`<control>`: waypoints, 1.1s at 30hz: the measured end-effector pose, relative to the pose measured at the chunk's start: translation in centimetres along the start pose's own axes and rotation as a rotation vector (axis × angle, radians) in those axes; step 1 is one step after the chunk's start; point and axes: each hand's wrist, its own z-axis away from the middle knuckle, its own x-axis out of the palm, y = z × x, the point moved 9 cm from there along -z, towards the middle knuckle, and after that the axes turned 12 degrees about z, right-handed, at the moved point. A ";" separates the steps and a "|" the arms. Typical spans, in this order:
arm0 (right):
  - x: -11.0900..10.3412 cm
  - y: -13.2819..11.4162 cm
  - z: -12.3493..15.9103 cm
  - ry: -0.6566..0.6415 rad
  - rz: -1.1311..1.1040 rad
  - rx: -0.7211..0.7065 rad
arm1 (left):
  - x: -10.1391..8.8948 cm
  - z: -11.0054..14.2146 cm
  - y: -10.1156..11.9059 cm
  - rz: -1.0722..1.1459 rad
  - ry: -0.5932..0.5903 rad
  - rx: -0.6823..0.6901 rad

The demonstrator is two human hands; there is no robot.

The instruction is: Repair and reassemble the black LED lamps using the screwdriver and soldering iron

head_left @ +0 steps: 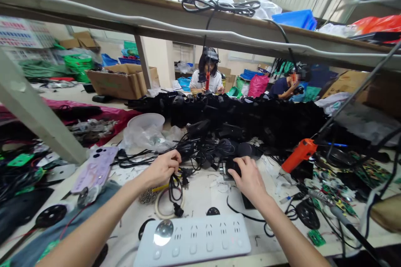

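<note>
My left hand (164, 169) is closed, with the fingers pinched on a bundled black cable (176, 190) whose plug hangs low. Under that bundle lies a pale ring (159, 206), like a roll of tape, beside a small metallic mesh heap (147, 197). Farther right, my right hand (250, 177) curls its thumb and fingers around a dark rounded object (232, 170); its exact kind I cannot make out. A tangle of black cables and dark parts (209, 150) lies just beyond both hands. Nearer to me sits a white power strip (194, 240) with a shiny round disc (164, 229) on it.
An orange-handled tool (299, 155) hangs at the right, above circuit boards and a soldering iron (341, 217). A purple phone (95, 167) and a plastic tub (145, 122) are at left. A black pile (250, 112) spans the back; two people sit beyond. An overhead shelf (175, 18) crosses the view.
</note>
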 end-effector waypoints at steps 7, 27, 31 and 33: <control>3.3 4.7 -0.7 -0.105 0.049 0.322 | -1.3 -0.9 0.0 -0.562 -0.105 0.054; -2.6 3.9 1.1 0.228 -0.219 0.209 | 2.6 -3.8 3.6 -0.832 0.051 0.131; -2.2 4.8 0.9 0.154 -0.324 0.304 | -0.3 -2.0 6.2 -0.691 0.157 0.161; -2.3 4.4 0.8 0.128 -0.357 0.285 | -2.3 -0.7 7.0 -0.472 0.249 0.106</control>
